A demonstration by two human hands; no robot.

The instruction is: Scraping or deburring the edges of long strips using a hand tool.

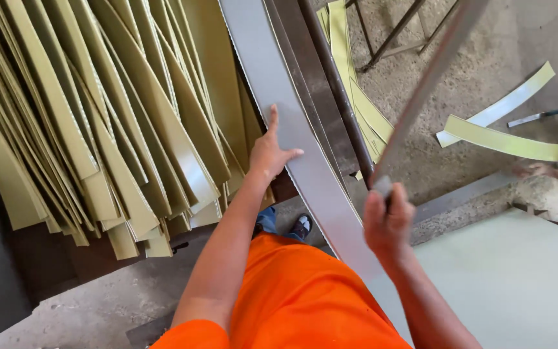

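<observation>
Head view looking straight down: the left hand [268, 154] sits near the middle of the frame, fingers spread wide and palm flat on a long grey sheet-metal strip [292, 139] that runs from the top centre down toward the lower right. So it's open, pressing on the strip rather than gripping it. The right hand [387, 220] is right of centre, closed around the near end of a long thin grey metal bar [424, 84], which angles up toward the upper right of the frame.

Filling the upper left is a big fanned-out pile of olive-yellow sheet-metal strips [98, 123], lying just beside the grey strip. A few more curved yellow-green offcuts [508, 142] lie on the concrete floor [460, 58] at the upper right, with a small dark tool-like object [536, 117] near them. A pale flat sheet [518, 278] covers the lower right. At the far right edge another person's hand [537, 169] touches one offcut. An orange shirt [292, 291] fills the bottom centre.
</observation>
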